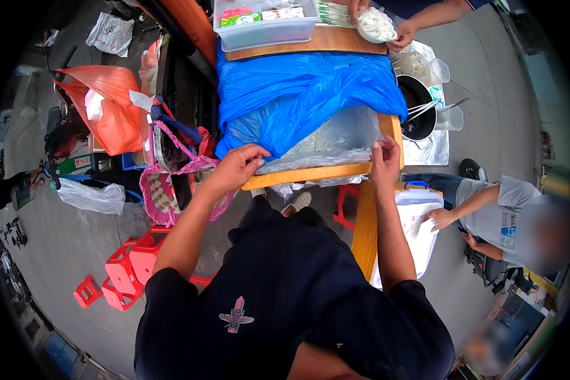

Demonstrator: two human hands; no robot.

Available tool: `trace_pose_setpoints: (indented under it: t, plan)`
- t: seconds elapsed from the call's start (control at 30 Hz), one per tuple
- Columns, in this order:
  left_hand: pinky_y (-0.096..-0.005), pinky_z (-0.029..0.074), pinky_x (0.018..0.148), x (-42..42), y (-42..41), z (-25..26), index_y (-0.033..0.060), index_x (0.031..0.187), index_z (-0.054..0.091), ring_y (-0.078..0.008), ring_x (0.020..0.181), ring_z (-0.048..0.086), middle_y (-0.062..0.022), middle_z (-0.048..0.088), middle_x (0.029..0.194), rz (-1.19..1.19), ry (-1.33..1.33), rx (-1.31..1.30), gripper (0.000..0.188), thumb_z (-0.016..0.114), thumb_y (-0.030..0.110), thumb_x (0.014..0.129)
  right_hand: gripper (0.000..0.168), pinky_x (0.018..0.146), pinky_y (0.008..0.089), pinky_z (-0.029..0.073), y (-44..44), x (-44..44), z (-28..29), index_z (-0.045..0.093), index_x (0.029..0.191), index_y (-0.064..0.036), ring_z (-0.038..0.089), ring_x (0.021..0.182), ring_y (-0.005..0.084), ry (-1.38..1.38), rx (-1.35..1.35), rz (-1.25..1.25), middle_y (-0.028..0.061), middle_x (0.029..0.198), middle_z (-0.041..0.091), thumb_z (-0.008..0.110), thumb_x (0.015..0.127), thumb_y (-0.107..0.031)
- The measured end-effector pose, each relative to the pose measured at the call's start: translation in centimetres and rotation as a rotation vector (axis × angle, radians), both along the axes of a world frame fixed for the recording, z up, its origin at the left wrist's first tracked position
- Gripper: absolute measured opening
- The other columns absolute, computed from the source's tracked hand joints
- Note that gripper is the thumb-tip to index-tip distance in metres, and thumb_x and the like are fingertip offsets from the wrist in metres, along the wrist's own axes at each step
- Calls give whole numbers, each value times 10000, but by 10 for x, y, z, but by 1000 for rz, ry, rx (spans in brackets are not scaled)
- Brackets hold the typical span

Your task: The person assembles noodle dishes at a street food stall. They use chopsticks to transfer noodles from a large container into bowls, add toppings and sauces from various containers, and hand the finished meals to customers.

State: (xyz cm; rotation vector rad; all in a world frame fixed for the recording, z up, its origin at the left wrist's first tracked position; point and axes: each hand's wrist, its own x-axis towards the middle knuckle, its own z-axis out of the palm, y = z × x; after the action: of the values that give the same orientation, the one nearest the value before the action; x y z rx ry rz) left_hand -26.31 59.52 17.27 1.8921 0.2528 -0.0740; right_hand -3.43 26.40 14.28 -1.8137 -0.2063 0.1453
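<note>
Before me is a yellow-rimmed box (313, 174), lined with clear plastic film (366, 124) and partly covered by a blue plastic sheet (308, 80). Pale food, not clear in kind, lies inside under the film. My left hand (242, 164) pinches the lower edge of the blue sheet at the box's near left corner. At the near right corner, my right hand (385, 159) has thumb and fingers closed on the edge of the clear film.
A person's hands hold a bowl of white noodles (377, 26) beyond the box. A black pot (415, 107) stands right, beside plastic jugs (449, 118). Another person touches a white container (415, 223). Red stools (123, 273) and a pink basket (161, 199) are left; a plastic bin (266, 31) stands ahead.
</note>
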Motion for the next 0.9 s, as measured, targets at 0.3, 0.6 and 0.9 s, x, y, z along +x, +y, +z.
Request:
trace_pose_setpoints:
  t: [0.3, 0.6, 0.9]
  plan:
    - [-447, 513, 863, -87, -18, -39, 34, 1081, 686, -357, 1023, 662, -157, 696, 1066, -422, 123, -35, 226, 567, 42, 888, 597, 1035, 448, 520, 67, 64, 32, 502, 1428, -73, 615, 1242, 297, 720, 450, 164, 167, 1391, 607, 716, 975, -399]
    - [-363, 512, 800, -76, 0, -29, 48, 1149, 685, -191, 930, 658, -89, 704, 1009, -209, -39, -362, 230, 635, 136, 942, 448, 941, 451, 561, -61, 72, 8, 556, 1347, 1, 672, 1119, 323, 388, -155, -110, 189, 1296, 647, 555, 1055, -339]
    - [-303, 510, 712, -17, 63, -52, 29, 1047, 697, -110, 794, 634, -46, 701, 884, 627, -195, -320, 163, 667, 162, 958, 378, 438, 264, 424, -166, -36, -46, 579, 1177, -25, 586, 572, 128, 660, -613, 137, 48, 846, 645, 724, 889, -222]
